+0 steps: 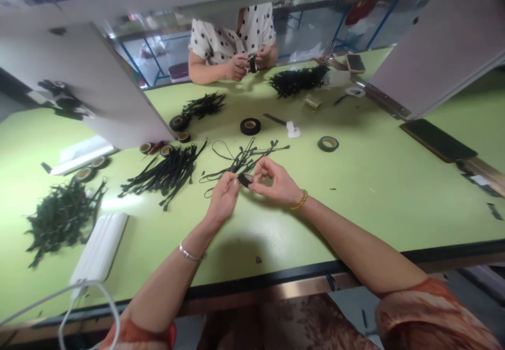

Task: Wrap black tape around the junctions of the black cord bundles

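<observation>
– Where's the black tape roll, and how are the fingers set?

– At the clock's centre: the left hand pinches its edge; the right hand curls beside it, thumb at the roll, whether pinching I cannot tell

– Advice?

– Keep a light, steady grip, I'd say, so it doesn't slip

– Anything in the way?

– Loose cords at twelve o'clock, close enough to snag; a cord bundle at nine, a spare roll at two

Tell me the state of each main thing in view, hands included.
Left hand: pinching the held tape roll.
Right hand: curled, thumb at the roll.
Held tape roll: between the hands.
Middle tape roll: lying flat.
Black cords: loosely bunched.
White box: lying flat, cable attached.
Phone: lying flat.
Co-worker's hands: holding another tape roll.
</observation>
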Action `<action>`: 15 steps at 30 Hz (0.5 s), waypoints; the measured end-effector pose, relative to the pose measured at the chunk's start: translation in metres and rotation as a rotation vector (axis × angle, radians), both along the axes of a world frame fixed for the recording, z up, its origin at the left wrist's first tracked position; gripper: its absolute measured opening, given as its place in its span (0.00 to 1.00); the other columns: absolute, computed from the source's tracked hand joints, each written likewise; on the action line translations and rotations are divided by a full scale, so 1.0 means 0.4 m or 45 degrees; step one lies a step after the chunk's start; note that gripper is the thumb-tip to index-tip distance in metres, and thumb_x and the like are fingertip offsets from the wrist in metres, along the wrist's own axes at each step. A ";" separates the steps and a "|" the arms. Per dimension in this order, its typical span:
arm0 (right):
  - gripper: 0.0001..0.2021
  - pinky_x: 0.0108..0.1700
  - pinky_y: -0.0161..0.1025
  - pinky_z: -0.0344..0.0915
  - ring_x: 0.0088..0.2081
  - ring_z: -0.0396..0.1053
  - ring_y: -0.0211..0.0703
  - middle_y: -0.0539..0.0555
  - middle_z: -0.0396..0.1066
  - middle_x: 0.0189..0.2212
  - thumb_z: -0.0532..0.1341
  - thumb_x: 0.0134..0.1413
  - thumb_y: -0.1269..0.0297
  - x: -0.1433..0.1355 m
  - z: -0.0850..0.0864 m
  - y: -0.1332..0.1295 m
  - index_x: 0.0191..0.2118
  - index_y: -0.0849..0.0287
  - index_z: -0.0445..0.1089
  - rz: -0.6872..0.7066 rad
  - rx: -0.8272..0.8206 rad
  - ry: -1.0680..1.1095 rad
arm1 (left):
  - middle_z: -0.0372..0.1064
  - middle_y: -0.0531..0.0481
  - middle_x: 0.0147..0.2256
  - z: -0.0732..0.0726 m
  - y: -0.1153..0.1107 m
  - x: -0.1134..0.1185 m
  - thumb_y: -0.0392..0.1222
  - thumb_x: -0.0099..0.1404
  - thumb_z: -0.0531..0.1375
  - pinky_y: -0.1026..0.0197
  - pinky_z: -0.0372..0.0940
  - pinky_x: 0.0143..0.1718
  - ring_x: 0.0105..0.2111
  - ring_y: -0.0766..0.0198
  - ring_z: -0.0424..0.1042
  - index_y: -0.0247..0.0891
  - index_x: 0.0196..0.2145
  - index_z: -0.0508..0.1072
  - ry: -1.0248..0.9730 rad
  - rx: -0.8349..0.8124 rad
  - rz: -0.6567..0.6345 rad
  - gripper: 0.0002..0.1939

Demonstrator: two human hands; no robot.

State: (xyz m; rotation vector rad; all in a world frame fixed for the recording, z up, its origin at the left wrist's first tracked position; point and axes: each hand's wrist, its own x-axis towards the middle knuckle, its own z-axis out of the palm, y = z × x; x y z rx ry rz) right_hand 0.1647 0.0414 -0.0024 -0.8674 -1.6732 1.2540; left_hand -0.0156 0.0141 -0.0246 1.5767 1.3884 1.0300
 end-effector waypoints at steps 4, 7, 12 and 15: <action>0.16 0.29 0.37 0.58 0.26 0.63 0.37 0.49 0.71 0.28 0.67 0.46 0.65 0.002 -0.009 0.002 0.38 0.56 0.61 0.011 0.049 -0.150 | 0.54 0.58 0.22 0.012 0.008 -0.007 0.50 0.66 0.54 0.67 0.50 0.22 0.20 0.71 0.50 0.39 0.31 0.63 -0.201 -0.104 -0.033 0.12; 0.19 0.25 0.35 0.52 0.21 0.57 0.34 0.49 0.74 0.30 0.67 0.46 0.64 0.001 -0.011 -0.002 0.44 0.55 0.62 0.028 0.007 -0.182 | 0.57 0.57 0.23 0.032 0.007 -0.013 0.49 0.63 0.58 0.67 0.52 0.23 0.22 0.71 0.54 0.38 0.29 0.64 -0.097 0.000 -0.041 0.13; 0.17 0.32 0.38 0.60 0.29 0.69 0.40 0.51 0.74 0.28 0.57 0.56 0.57 0.003 0.004 0.009 0.49 0.59 0.64 0.074 -0.330 0.148 | 0.63 0.55 0.22 0.051 -0.015 -0.013 0.44 0.64 0.56 0.66 0.54 0.25 0.22 0.70 0.58 0.38 0.30 0.69 0.306 0.292 -0.105 0.09; 0.18 0.33 0.39 0.60 0.29 0.69 0.39 0.52 0.73 0.27 0.58 0.57 0.51 0.005 0.015 0.015 0.45 0.61 0.69 0.050 -0.498 0.182 | 0.69 0.52 0.25 0.047 -0.027 -0.011 0.44 0.67 0.54 0.65 0.54 0.26 0.25 0.68 0.64 0.39 0.34 0.73 0.626 0.523 -0.259 0.11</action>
